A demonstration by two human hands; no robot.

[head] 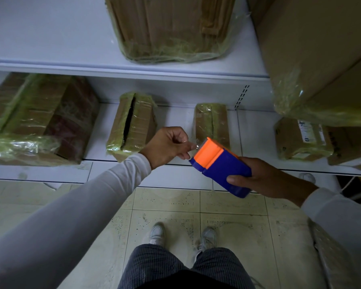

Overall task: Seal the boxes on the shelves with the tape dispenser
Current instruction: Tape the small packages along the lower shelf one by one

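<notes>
Shelves: a white upper shelf (50, 38) and a white lower shelf (175, 113) carry the boxes; beneath them lies the tiled floor (227, 207).
Large right box: a plain brown carton (317, 51) fills the upper right corner, its lower corner wrapped in wrinkled clear film; what it holds cannot be seen.
Upper middle box: a brown box (169, 26) stands on the upper shelf, closed and covered in clear wrap.
Lower left box: a wide wrapped box (40, 117) sits at the left end of the lower shelf, closed.
Split box: a smaller wrapped box (133, 126) lies on the lower shelf just behind the left hand, a dark gap running along its top seam; the inside is too dark to read.
Narrow box: another wrapped box (212, 122) lies on the lower shelf behind the dispenser, closed.
Labelled box: a wrapped box (300, 138) with a white label sits at the right of the lower shelf.
Tape dispenser: a blue body with an orange front (219, 165), held in the air in front of the lower shelf, above the floor.
Right hand: its grip (267, 180) is wrapped around the blue rear of the dispenser.
Left hand: its grip (167, 147) is curled, fingertips pinching the clear tape end (193, 146) at the orange front.
</notes>
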